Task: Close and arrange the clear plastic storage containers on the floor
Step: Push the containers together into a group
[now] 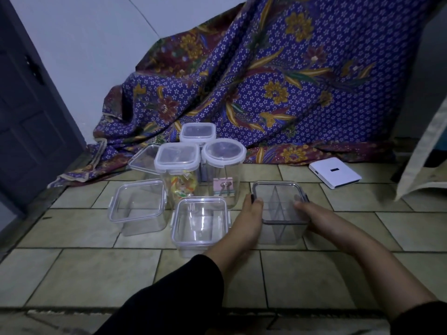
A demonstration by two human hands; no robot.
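Note:
A clear divided container with a dark-rimmed lid (278, 189) stands on the tiled floor at the right of the group. My left hand (250, 213) grips its left side and my right hand (308, 212) grips its right side. Left of it sit two low square containers with lids, one near (199, 222) and one further left (137, 205). Behind them stand a tall square container with colourful contents (177, 170), a tall round container holding binder clips (223, 165), another lidded one (197, 132) at the back, and an open clear container (144, 158).
A purple floral cloth (278, 81) drapes down the wall behind the containers. On the floor at the right lies a white flat box (335, 172). A dark door (29, 112) stands at the left, pale fabric (420, 160) hangs at the right edge.

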